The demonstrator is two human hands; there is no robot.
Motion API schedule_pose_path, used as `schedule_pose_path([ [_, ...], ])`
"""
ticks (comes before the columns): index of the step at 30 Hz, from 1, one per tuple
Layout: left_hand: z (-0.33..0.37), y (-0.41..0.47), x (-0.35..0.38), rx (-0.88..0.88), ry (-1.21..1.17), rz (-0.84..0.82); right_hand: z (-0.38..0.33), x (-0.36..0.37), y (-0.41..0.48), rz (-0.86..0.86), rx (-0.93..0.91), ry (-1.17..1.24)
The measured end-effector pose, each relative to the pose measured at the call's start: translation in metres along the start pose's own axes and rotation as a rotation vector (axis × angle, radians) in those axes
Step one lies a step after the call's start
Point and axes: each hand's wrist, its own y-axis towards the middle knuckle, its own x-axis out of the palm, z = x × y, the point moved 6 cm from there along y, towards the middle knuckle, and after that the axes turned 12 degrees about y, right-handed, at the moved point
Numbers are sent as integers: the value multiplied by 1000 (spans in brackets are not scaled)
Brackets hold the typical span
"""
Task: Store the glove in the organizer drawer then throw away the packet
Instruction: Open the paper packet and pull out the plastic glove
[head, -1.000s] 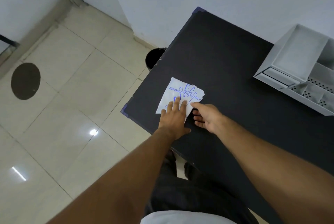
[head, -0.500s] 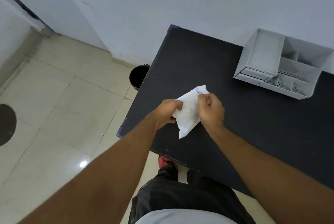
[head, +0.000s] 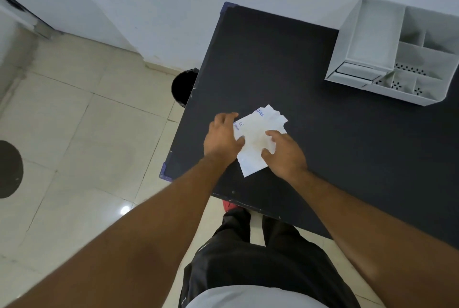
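Observation:
A white paper packet (head: 255, 133) with blue print lies between my hands over the left part of the black table (head: 323, 158). My left hand (head: 222, 137) grips its left edge, thumb on top. My right hand (head: 283, 152) pinches its right side with the fingers curled onto the paper. The packet's torn end points away from me. No glove shows outside the packet. The white organizer (head: 367, 41) with several compartments and a small drawer front (head: 355, 72) stands at the table's far right.
A black waste bin (head: 182, 87) stands on the tiled floor against the table's left edge. A white wall runs behind the table. My legs are at the table's near edge. A dark round patch marks the floor far left.
The packet lay flat under my hands, then both hands lifted and turned it. Now it is held lower over the table with the torn end away from me.

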Motion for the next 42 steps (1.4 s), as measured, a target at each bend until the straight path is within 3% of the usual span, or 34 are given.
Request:
schedule_pose_path([
  [2,13,-7,1,190,197,45,0,0,7,8,-16,-36],
  [5,26,-17,17,354,375,-58,2,-2,13,14,-13,-84],
  [9,22,-19,36,305,410,-205,5,0,14,28,33,-104],
  [18,23,-17,44,277,388,-210,12,4,12,135,118,-3],
  [30,26,-14,48,239,371,-182,4,9,17,-19,163,-42],
  [37,30,-14,46,242,353,-174,-1,9,19,-30,262,94],
  [42,29,-14,42,224,312,-137,-18,5,24,27,296,475],
])
